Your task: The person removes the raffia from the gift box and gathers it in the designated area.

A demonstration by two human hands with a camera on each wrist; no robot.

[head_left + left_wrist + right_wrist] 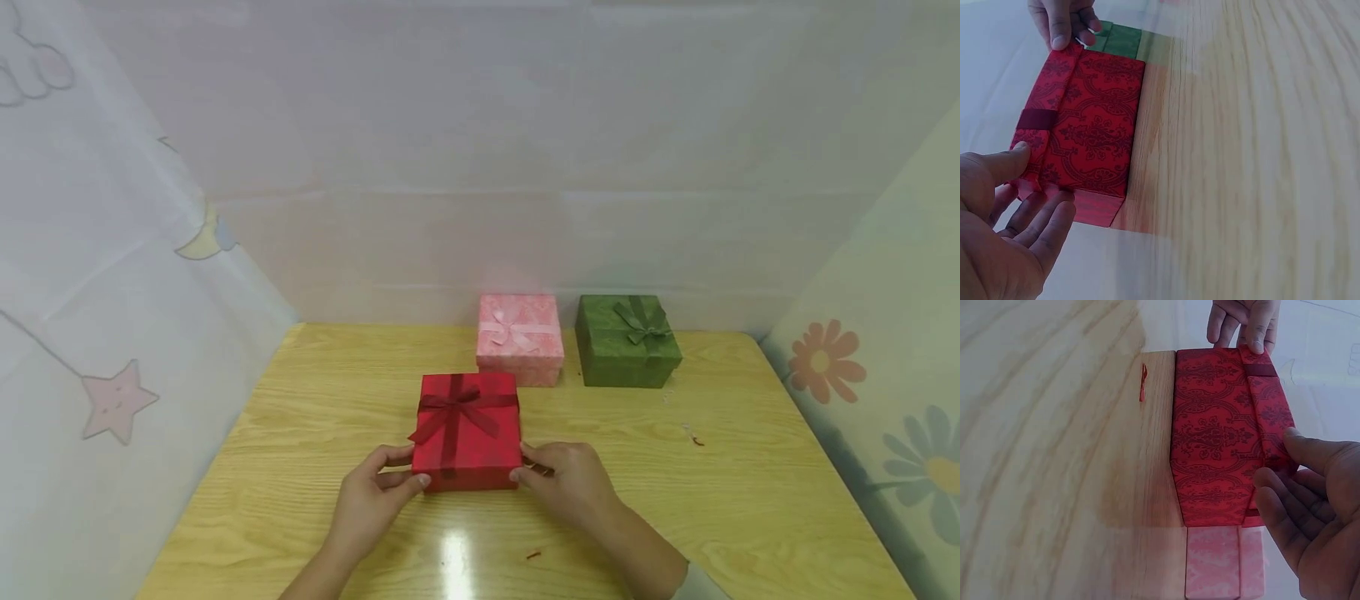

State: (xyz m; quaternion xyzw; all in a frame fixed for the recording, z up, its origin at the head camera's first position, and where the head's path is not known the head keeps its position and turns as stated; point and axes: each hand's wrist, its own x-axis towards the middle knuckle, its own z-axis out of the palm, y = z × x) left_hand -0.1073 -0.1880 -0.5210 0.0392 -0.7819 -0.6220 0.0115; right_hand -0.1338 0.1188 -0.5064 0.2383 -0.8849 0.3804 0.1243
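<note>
A red gift box (480, 433) with a dark red ribbon bow sits on the wooden table, its lid (1272, 412) seated on top. My left hand (372, 496) grips the lid at the near left corner, thumb on the front face and fingers along the side. At the near right corner my right hand (570, 483) pinches the lid in the same way. Both wrist views show the patterned front of the box (1094, 128) below the lid's rim. The fingertips are partly hidden behind the corners.
Behind the red box stands a pink gift box (520, 337) with a pink bow. To its right is a green gift box (628, 342) with a green bow. Small red scraps (533, 554) lie on the table (300, 400). Printed cloth (525, 167) hangs around it.
</note>
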